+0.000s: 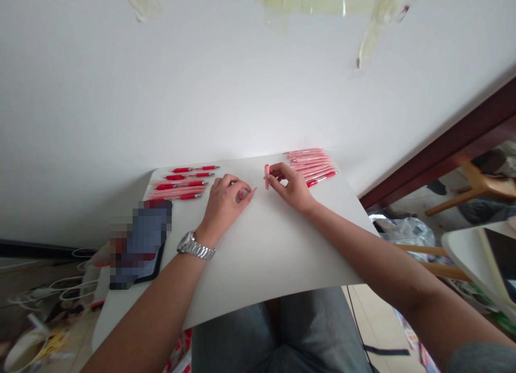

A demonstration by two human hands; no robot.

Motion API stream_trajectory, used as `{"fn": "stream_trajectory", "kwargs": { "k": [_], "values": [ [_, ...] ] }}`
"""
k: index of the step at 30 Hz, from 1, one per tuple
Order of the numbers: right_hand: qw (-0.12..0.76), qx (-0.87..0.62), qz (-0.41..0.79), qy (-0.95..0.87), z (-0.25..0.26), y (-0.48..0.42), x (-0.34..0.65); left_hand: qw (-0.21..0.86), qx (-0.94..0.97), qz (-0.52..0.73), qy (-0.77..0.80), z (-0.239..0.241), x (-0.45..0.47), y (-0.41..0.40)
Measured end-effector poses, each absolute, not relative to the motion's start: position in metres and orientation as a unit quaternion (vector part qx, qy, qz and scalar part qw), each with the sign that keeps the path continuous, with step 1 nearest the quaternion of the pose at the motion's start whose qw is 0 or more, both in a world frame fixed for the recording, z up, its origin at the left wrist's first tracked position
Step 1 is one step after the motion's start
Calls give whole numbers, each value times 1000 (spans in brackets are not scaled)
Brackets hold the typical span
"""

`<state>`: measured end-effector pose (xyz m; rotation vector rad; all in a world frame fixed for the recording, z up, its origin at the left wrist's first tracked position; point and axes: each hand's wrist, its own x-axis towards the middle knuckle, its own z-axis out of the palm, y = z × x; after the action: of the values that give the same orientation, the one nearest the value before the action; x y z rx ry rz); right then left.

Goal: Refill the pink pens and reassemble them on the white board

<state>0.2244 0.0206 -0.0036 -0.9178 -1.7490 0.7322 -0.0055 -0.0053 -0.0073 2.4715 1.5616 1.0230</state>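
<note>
My right hand (pixel 292 186) pinches a short pink pen piece (pixel 266 177) between thumb and fingers, holding it upright over the middle of the white table. I cannot tell whether it is a cap or a pen seen end-on. To its left, my left hand (pixel 229 198) is curled just above the tabletop. A thin pink tip (pixel 253 190) sticks out past its thumb; the rest is hidden by the fingers. Beyond my right hand lies a stack of pink pens (pixel 309 160), with a red pen (pixel 322 179) at its near side. Several red pens (pixel 189 176) lie left of my left hand, pink ones among them.
The white table (pixel 258 265) stands against a white wall. A dark phone-like object (pixel 147 244), partly blurred out, lies at its left edge. Cables (pixel 66 289) and a bucket (pixel 26 351) are on the floor at left. A wooden chair (pixel 471 187) stands at right.
</note>
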Motion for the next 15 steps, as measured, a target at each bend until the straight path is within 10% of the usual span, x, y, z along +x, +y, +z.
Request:
{"fn": "stream_trajectory", "kwargs": {
  "k": [15],
  "values": [
    [487,-383,279,-733,-5,21,224,62,781,387,486,1,-5,-7]
  ]
}}
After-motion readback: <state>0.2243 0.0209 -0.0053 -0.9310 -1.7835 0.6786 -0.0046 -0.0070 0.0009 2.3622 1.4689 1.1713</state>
